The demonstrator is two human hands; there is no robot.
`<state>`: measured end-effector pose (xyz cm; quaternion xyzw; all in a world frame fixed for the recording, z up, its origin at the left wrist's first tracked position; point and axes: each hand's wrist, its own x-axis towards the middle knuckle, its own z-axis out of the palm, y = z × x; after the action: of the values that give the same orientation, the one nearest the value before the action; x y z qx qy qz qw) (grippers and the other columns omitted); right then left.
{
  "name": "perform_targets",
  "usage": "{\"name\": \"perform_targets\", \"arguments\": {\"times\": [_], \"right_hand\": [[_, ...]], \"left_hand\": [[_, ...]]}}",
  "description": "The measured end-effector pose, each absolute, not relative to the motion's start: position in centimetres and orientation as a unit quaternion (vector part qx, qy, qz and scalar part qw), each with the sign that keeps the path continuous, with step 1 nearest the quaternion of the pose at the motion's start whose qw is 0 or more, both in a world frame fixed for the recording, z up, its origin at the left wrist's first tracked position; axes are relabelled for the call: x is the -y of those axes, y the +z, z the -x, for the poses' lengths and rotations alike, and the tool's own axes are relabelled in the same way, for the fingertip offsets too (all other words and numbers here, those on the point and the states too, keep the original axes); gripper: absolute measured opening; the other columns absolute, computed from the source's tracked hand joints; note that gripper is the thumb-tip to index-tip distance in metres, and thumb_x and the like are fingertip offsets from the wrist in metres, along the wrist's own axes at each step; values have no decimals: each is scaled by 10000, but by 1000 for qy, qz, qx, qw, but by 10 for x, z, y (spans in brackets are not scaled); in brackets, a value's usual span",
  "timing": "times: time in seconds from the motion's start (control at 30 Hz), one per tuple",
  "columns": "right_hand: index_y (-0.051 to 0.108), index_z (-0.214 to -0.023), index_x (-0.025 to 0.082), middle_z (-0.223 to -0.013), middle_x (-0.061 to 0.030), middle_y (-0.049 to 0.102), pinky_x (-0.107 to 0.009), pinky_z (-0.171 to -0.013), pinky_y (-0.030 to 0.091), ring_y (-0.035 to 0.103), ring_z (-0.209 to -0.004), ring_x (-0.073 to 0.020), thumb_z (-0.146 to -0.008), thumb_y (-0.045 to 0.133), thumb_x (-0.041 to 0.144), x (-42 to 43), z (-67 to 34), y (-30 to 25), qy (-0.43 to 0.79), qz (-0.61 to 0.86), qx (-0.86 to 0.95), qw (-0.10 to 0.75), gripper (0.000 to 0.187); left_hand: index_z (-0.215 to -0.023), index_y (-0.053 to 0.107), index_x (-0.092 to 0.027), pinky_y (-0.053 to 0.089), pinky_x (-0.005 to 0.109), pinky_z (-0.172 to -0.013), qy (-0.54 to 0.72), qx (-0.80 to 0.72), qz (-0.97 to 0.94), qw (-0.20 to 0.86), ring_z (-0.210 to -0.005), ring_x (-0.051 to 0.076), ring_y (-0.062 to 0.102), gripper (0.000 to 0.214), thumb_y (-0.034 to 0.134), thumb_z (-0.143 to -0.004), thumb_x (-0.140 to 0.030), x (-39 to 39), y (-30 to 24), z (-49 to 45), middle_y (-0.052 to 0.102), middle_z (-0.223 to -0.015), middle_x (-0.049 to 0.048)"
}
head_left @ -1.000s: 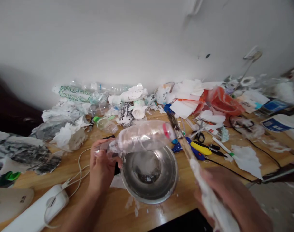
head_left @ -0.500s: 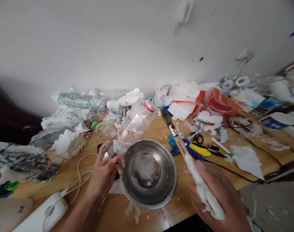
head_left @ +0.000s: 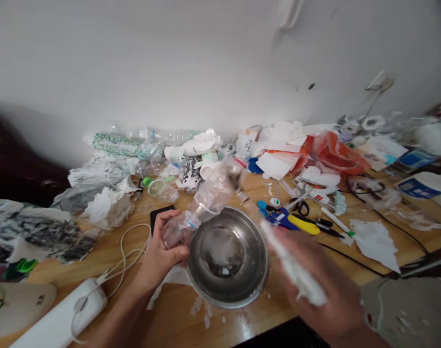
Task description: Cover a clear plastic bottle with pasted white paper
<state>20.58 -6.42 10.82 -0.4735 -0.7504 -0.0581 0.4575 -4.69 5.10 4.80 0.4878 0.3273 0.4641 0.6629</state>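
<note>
My left hand (head_left: 169,249) is wrapped round one end of a clear plastic bottle shape (head_left: 211,193), which tilts up and to the right and shows a red ring near its far end. In my right hand (head_left: 314,280) is a paintbrush (head_left: 289,263), its handle wrapped in white material. The blurred bristles are at the bottle's upper right side; whether they touch it I cannot tell. Below the bottle, a steel bowl (head_left: 256,285) stands on the table with some whitish, wet-looking stuff at its bottom.
Crumpled papers (head_left: 107,208) and plastic bottles line the wall. Right of the bowl lie a yellow and blue cutter (head_left: 303,224), scissors (head_left: 300,207) and a marker (head_left: 334,220). A white power strip (head_left: 61,314) with cables (head_left: 124,261) lies front left.
The brush has swung left and its bristles have come to the bottle's upper end. The view has shifted slightly; my left hand still grips the bottle.
</note>
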Motion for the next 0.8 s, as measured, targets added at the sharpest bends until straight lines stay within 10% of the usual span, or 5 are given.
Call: {"name": "perform_targets", "arguments": {"times": [0.13, 0.33, 0.53, 0.8], "right_hand": [[523, -1407, 102, -1054, -108, 742, -251, -841, 607, 720, -957, -179, -949, 518, 94, 68, -193, 102, 22, 408, 797, 445, 459], [556, -1433, 227, -1149, -97, 741, -338, -895, 607, 738, -975, -220, -928, 628, 136, 62, -205, 102, -136, 564, 653, 488, 518], [460, -1507, 239, -919, -28, 756, -236, -670, 615, 718, -736, -150, -1000, 499, 196, 65, -194, 101, -55, 447, 778, 438, 510], [453, -1500, 146, -1028, -71, 759, -286, -815, 617, 728, -923, -190, -1001, 492, 209, 69, -196, 96, 23, 388, 825, 410, 504]], "left_hand": [[-1168, 516, -258, 508, 178, -547, 450, -372, -503, 638, -707, 91, 642, 674, 907, -625, -178, -49, 52, 47, 617, -1184, 44], [-1091, 526, -209, 280, 186, -359, 457, -366, -481, 652, -388, 66, 380, 531, 765, -729, -515, -48, 49, 43, 558, -649, -67], [-821, 524, -208, 307, 211, -434, 492, -374, -431, 657, -470, 102, 426, 507, 707, -674, -658, -50, 58, 42, 605, -633, -8], [-740, 532, -184, 180, 150, -355, 384, -369, -348, 771, -369, 43, 250, 515, 605, -750, -694, -53, 69, 44, 556, -527, -8]]}}
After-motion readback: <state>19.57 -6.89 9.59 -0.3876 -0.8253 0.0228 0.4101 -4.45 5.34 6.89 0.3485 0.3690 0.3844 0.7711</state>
